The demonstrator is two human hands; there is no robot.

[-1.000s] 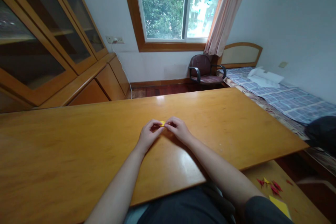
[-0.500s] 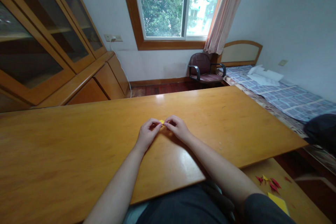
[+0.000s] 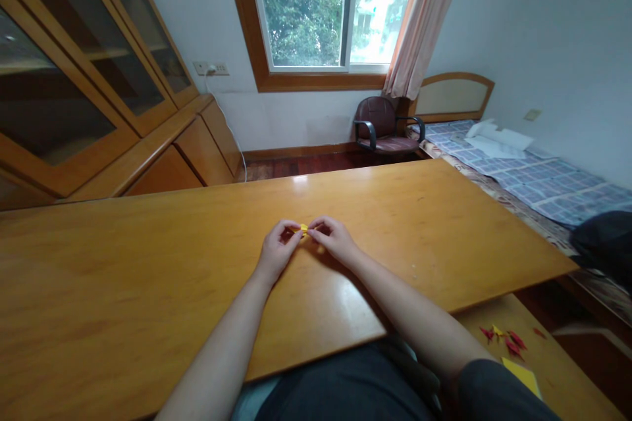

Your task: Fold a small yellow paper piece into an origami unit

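Head view: we see left hand point(image 3: 278, 250) and right hand point(image 3: 336, 241) both pinching a small yellow piece point(image 3: 304, 229) over the wooden table point(image 3: 148, 283); resting or raised, can't tell. We judge it mid-shaping; next move calls for light, precise fingertip control.

A glossy wooden table point(image 3: 148, 263) stretched across the room, a lower wooden surface point(image 3: 567, 381) beside it.
On that lower surface lay several small red pieces point(image 3: 514, 342), a yellow one point(image 3: 497, 331) and a flat yellow sheet point(image 3: 523, 378); the bed's checked cover point(image 3: 557, 174) bore something white point(image 3: 498, 139), and a maroon chair point(image 3: 390, 145) stood on the dark floor point(image 3: 306, 166).
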